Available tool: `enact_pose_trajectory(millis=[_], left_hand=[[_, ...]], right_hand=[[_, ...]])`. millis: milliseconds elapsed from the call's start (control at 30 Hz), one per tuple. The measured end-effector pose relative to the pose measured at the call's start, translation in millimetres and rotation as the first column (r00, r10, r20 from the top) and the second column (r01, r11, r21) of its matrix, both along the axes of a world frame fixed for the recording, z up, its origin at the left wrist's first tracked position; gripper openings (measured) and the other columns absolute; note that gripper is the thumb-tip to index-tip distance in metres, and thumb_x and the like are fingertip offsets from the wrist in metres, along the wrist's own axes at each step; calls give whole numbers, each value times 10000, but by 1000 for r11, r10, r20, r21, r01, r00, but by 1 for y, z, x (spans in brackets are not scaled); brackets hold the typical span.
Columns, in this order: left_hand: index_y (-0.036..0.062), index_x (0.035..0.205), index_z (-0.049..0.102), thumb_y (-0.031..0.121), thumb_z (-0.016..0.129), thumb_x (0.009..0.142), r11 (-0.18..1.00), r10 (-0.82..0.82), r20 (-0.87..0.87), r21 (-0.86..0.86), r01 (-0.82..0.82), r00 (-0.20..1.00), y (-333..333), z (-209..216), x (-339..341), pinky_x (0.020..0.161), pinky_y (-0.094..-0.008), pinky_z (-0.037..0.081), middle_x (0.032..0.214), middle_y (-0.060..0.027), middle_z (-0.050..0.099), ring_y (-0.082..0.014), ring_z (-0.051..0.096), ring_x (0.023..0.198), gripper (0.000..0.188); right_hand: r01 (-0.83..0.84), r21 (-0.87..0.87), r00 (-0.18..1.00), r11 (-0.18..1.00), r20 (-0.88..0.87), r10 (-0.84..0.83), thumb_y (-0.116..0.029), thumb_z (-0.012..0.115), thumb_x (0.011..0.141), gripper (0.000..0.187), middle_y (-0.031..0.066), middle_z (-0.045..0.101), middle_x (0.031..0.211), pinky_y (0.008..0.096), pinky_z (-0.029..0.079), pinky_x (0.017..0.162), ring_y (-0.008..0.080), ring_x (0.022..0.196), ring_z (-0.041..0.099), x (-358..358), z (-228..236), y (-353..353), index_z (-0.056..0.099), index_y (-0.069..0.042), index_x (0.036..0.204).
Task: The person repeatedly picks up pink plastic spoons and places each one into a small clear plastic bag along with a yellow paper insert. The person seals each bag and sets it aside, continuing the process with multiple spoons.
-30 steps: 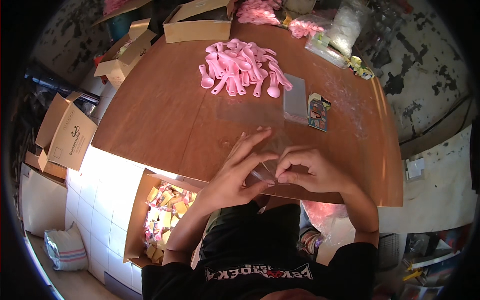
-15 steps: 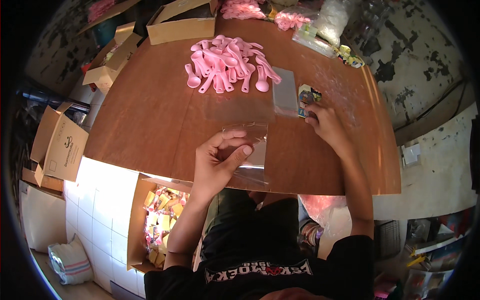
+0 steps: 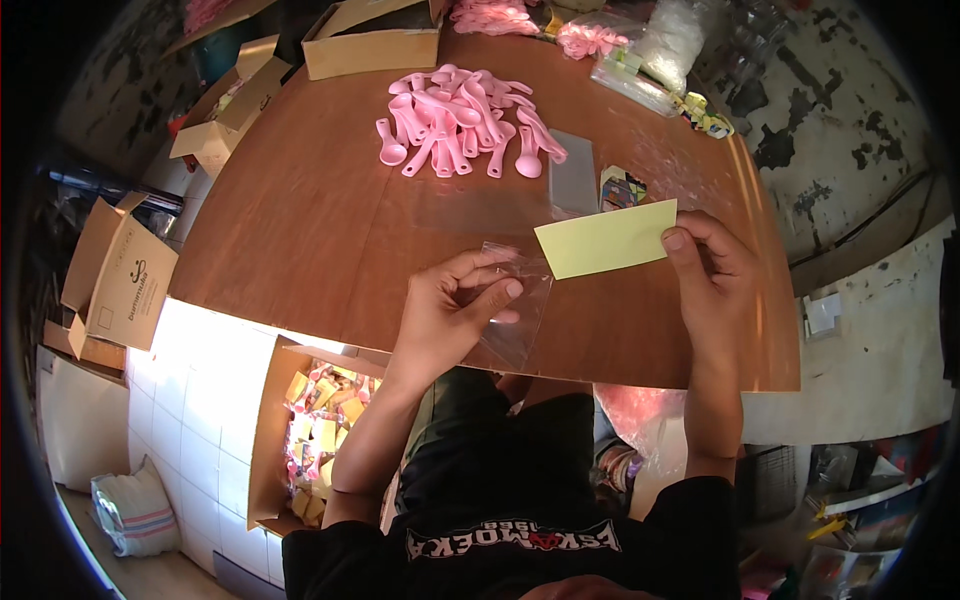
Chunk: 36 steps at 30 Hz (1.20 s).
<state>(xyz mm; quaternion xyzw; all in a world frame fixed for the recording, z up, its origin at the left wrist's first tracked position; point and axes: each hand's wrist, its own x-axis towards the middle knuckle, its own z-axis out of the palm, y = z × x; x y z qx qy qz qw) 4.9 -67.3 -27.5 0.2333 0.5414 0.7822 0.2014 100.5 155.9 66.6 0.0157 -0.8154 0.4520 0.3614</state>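
clear plastic bag (image 3: 517, 305), small and flat, hangs over the near edge of the brown wooden table (image 3: 310, 230), pinched at its mouth by the fingers of our left hand (image 3: 455, 310). our right hand (image 3: 710, 270) grips one end of a pale yellow rectangular card (image 3: 605, 238) between thumb and fingers, its other end touching the bag's mouth. beyond lies a heap of pink plastic spoons (image 3: 465, 118), with open cardboard boxes (image 3: 365, 40) at the far edge.
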Motion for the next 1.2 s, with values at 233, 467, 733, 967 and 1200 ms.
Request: enact_pose_trajectory(millis=[233,467,733,967,1200], left_hand=[[-68,1129,634,5,672,907,992,-82,-123,-108,69,989,-8,8,11,819,-243,514,984,-108,726,-108,655,896,237],[-49,1055,673,29,687,898,999,-27,-225,21,33,974,-14,4,16,851,-275,520,1030,-109,705,-125,658,930,175],[-15,1042,666,14,738,826,991,98,-272,118,-68,957,-16,11,20,866,-316,503,1074,-133,619,-220,634,1028,229],[-20,1086,658,-15,650,898,978,209,-526,127,-167,824,-18,0,26,845,-281,474,1073,-127,629,-185,611,974,189],[-38,1241,597,11,589,955,948,-135,-151,267,172,979,-26,-6,28,817,-262,504,1093,-101,685,-120,628,965,290]], right_hand=[[-167,16,983,986,85,165,-85,663,933,141,26,644,885,188,422,643,45,770,554,-14,-4,-6,664,47,986],[-496,-436,723,751,273,635,-154,546,953,165,94,627,990,311,448,853,152,941,583,-8,-17,-2,593,1,925],[-557,-522,536,646,367,760,-118,528,979,163,109,646,1147,306,441,960,144,1074,584,6,-19,-35,614,17,1015],[-564,-539,614,625,232,755,-161,526,972,212,206,635,1120,372,477,910,227,1008,611,11,-22,-59,597,38,948],[-469,-523,658,712,330,677,-198,540,985,251,185,650,1109,369,472,945,228,1045,621,14,-29,-61,631,35,1002]])
